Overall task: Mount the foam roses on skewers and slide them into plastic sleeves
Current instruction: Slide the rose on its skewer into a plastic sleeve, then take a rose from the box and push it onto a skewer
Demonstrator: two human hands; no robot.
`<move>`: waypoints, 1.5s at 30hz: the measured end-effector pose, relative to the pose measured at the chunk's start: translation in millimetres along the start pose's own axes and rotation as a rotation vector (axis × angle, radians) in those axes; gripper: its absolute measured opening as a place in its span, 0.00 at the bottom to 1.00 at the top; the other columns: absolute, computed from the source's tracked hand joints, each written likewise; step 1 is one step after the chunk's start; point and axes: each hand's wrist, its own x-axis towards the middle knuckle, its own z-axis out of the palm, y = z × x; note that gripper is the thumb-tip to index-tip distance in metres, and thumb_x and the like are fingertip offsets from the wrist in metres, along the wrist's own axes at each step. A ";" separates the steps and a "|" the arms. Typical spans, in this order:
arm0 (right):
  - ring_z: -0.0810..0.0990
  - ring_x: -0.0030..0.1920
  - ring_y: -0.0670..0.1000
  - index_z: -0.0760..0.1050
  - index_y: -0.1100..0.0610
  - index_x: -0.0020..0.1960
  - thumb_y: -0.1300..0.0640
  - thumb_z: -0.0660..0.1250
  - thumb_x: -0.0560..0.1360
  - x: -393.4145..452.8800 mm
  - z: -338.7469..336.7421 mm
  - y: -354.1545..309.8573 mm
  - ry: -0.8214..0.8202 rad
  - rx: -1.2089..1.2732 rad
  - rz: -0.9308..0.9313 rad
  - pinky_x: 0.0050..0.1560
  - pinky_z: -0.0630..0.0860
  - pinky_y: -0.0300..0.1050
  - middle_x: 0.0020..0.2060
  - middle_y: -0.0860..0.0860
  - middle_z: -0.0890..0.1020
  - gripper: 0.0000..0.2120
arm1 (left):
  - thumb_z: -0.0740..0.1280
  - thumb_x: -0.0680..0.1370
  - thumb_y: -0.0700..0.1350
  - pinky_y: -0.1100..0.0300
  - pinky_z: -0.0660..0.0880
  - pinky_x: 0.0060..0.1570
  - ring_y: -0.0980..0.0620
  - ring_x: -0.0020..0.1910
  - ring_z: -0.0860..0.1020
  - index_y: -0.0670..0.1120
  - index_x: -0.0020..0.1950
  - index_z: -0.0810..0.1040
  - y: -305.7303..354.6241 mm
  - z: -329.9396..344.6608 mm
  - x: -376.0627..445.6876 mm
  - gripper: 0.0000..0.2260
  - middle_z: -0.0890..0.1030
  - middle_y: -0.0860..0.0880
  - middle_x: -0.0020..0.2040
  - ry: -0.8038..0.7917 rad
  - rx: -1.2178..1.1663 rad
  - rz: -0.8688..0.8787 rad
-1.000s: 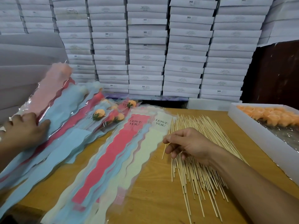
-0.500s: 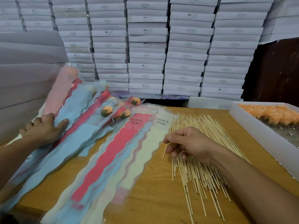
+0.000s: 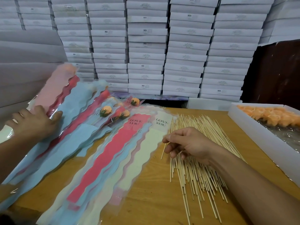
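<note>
Pinching one thin bamboo skewer (image 3: 163,151) off the loose skewer pile (image 3: 199,159), right hand (image 3: 188,143) nearer; skewer's long axis runs near-far; left hand (image 3: 34,124) flat, fingers relaxed, on pastel plastic sleeves (image 3: 78,127), left of pile.

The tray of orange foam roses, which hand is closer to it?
Right. The right hand rests on the skewer pile, just left of the tray of orange foam roses. The left hand presses on the plastic sleeves at the far left.

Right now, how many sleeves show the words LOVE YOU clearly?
2: the red sleeve and the cream sleeve beside it, left of the skewers. Others may be hidden.
</note>
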 end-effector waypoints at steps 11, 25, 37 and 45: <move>0.82 0.33 0.50 0.82 0.61 0.53 0.56 0.67 0.81 -2.0 -20.6 -6.5 0.096 0.034 -0.002 0.26 0.73 0.38 0.40 0.58 0.87 0.09 | 0.52 0.79 0.69 0.29 0.58 0.67 0.29 0.70 0.62 0.44 0.71 0.64 69.5 -15.3 -39.1 0.32 0.65 0.34 0.72 0.047 -0.031 0.236; 0.75 0.26 0.43 0.85 0.58 0.45 0.55 0.69 0.79 6.7 -66.3 13.3 0.643 -0.333 0.002 0.33 0.72 0.41 0.26 0.45 0.80 0.09 | 0.57 0.82 0.58 0.45 0.66 0.62 0.42 0.64 0.72 0.46 0.64 0.73 287.4 -36.9 -245.1 0.19 0.76 0.44 0.63 -0.383 -0.514 0.519; 0.81 0.52 0.52 0.86 0.53 0.53 0.54 0.73 0.76 -2.0 -98.0 5.7 0.743 -0.664 0.114 0.57 0.78 0.49 0.51 0.50 0.85 0.07 | 0.63 0.80 0.53 0.47 0.76 0.53 0.44 0.53 0.78 0.46 0.59 0.75 283.6 -28.8 -261.2 0.13 0.80 0.46 0.54 -0.381 -0.689 0.502; 0.84 0.45 0.56 0.86 0.61 0.46 0.56 0.75 0.73 -1.2 -97.5 11.0 0.614 -0.763 0.228 0.50 0.82 0.51 0.44 0.55 0.87 0.08 | 0.64 0.80 0.51 0.49 0.76 0.52 0.45 0.52 0.78 0.46 0.59 0.75 282.3 -33.6 -271.0 0.12 0.80 0.46 0.54 -0.415 -0.705 0.529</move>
